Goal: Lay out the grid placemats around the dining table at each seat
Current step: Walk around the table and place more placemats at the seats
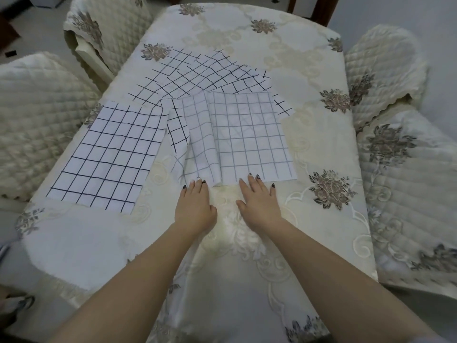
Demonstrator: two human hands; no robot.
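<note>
Two bare forearms reach forward from the bottom edge over a table (321, 134) covered with a cream cloth patterned with grey-brown flowers. Both hands lie flat, palms down, fingers spread and gripping nothing. On the left hand (195, 206) the fingertips touch the near edge of the closest placemat (242, 134); on the right hand (259, 201) the fingertips rest on that same edge. This mat lies with its paler side up, its grid lines faint grey, and a long fold rises along its left part. To its left, a second placemat (111, 157) with dark grid lines lies flat near the table's left edge. Behind both, more grid placemats (197, 73) lie fanned and overlapping toward the middle of the table. Quilted cream chairs (39, 112) stand along both sides.
</note>
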